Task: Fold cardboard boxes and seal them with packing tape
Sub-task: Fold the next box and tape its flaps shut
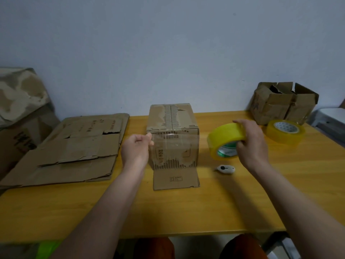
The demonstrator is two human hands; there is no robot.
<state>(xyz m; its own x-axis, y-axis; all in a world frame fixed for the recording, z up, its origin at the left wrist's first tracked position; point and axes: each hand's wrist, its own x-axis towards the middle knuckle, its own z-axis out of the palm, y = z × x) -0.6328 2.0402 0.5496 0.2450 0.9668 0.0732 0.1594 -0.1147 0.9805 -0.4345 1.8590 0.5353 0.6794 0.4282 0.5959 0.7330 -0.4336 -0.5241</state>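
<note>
A folded cardboard box [172, 135] stands in the middle of the frame on a yellow wooden table [186, 212], with one flap lying flat on the tabletop toward the camera. Its top is scuffed, with the paper skin torn away along the seam.

The left hand [135, 149], just left of the box, has its fingers curled and pinches the free end of a strip of clear tape [174, 142], which stretches across the front of the box toward the right. The right hand [249, 142] grips a yellow roll of tape [225, 140] right of the box, fingers wrapped over the rim and into the green core (whether the strip touches the box face cannot be told).

Below the roll, a small white cutter [225, 169] lies on the table. A second roll of tape [284, 131] lies flat at the right of the frame, just in front of a battered open box [281, 103]. A stack of flattened cardboard [74, 148] lies at the left of the frame.
</note>
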